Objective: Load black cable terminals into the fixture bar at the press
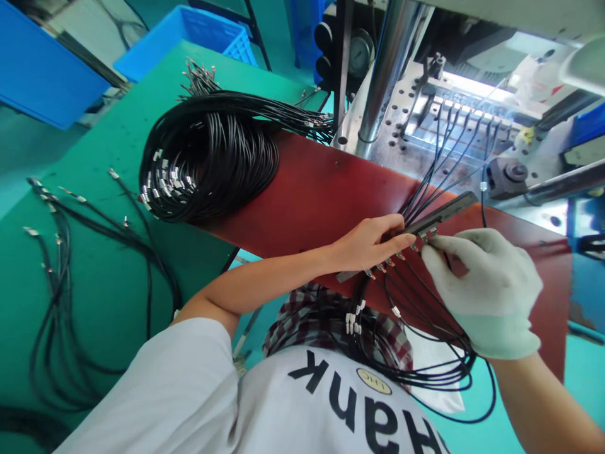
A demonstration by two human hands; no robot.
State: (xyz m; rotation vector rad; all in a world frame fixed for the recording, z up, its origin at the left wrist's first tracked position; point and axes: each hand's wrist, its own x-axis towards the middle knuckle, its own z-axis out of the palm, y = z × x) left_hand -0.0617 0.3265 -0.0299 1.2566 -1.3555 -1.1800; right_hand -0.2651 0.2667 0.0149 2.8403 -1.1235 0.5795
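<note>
left hand (373, 244): pinching dark bar (445, 212) mid-length | axis: slants outward to the right | gloved right hand (486, 280): nearer bar's far end, pinching 1 cable end (430, 234)

Black cables (416, 203), red board (312, 183), green table (127, 113)

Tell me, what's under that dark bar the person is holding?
The red board shows around the dark bar, with black cables on both sides. The bare left hand hides the bar's middle, and whatever lies directly beneath it is covered.
</note>
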